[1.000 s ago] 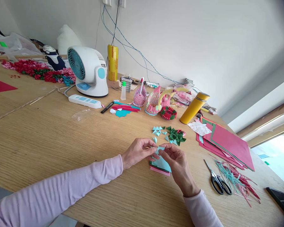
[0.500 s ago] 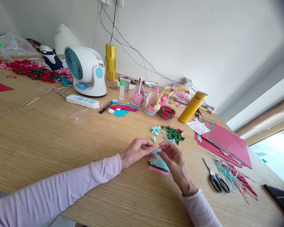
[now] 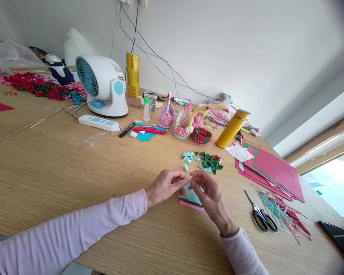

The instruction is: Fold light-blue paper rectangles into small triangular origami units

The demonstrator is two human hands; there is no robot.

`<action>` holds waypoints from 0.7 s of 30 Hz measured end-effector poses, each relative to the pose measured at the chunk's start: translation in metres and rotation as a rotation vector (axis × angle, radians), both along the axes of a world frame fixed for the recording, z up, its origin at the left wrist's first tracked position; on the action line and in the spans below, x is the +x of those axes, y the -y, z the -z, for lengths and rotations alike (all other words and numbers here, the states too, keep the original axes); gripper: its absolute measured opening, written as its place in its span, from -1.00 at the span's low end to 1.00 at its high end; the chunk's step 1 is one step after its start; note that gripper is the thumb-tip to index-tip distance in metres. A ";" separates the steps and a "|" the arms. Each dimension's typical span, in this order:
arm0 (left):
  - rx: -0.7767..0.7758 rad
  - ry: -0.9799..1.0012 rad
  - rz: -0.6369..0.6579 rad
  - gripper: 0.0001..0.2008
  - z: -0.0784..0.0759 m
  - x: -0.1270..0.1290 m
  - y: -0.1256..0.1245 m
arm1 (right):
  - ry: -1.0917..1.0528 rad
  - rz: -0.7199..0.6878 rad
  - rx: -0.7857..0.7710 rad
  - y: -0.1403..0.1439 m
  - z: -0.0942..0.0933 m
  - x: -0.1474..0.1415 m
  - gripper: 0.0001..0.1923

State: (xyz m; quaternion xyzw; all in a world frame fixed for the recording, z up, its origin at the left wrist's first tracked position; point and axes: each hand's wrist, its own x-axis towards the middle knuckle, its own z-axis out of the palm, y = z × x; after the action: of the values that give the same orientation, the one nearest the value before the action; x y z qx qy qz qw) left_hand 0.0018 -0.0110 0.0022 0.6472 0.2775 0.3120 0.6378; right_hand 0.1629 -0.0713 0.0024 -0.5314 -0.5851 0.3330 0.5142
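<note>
My left hand (image 3: 166,187) and my right hand (image 3: 211,195) meet fingertip to fingertip, both pinched around a small light blue paper piece that the fingers now mostly hide. Just under them lies a small stack of cut paper (image 3: 192,196), light blue on top, with green and pink edges showing below. Beyond my fingers sit several folded light blue paper triangles (image 3: 188,154) and a pile of dark green paper triangles (image 3: 212,162), with a little pink among them.
Scissors (image 3: 262,217) lie at the right beside shredded paper strips (image 3: 286,214). Coloured sheets (image 3: 278,172) and a yellow flask (image 3: 233,129) are behind them. Paper swans (image 3: 183,121), a red-green ring (image 3: 202,135), a fan (image 3: 103,86) and a power strip (image 3: 99,123) stand farther back.
The light blue strip that showed between my fingertips is now nearly hidden by them. Both hands stay in almost the same place; the view has shifted slightly.
</note>
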 end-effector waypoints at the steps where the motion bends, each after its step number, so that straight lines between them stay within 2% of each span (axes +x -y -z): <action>1: -0.012 0.002 0.009 -0.65 0.000 0.000 0.000 | -0.036 -0.014 -0.015 -0.001 0.000 0.000 -0.76; 5: -0.079 0.006 0.044 -0.63 -0.003 -0.001 -0.003 | -0.198 -0.085 -0.090 -0.001 -0.004 0.004 -0.74; 10: -0.071 -0.022 -0.012 -0.63 -0.002 -0.002 -0.006 | -0.158 -0.084 -0.131 0.001 -0.010 0.007 -0.72; 13: -0.072 -0.004 0.005 -0.63 0.000 -0.001 -0.006 | -0.140 -0.074 -0.152 0.000 -0.007 0.005 -0.70; 18: -0.204 0.096 0.045 -0.53 0.003 -0.001 -0.006 | -0.297 -0.047 -0.126 -0.002 0.002 0.001 -0.73; 21: -0.221 0.138 0.012 -0.59 0.002 -0.001 -0.007 | -0.269 -0.064 -0.125 -0.001 -0.001 0.000 -0.73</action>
State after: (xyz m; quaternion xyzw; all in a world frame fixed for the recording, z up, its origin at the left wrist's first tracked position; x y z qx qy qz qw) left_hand 0.0007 -0.0044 -0.0003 0.5516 0.2617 0.3195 0.7247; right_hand 0.1634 -0.0707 0.0030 -0.4940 -0.5060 0.4532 0.5427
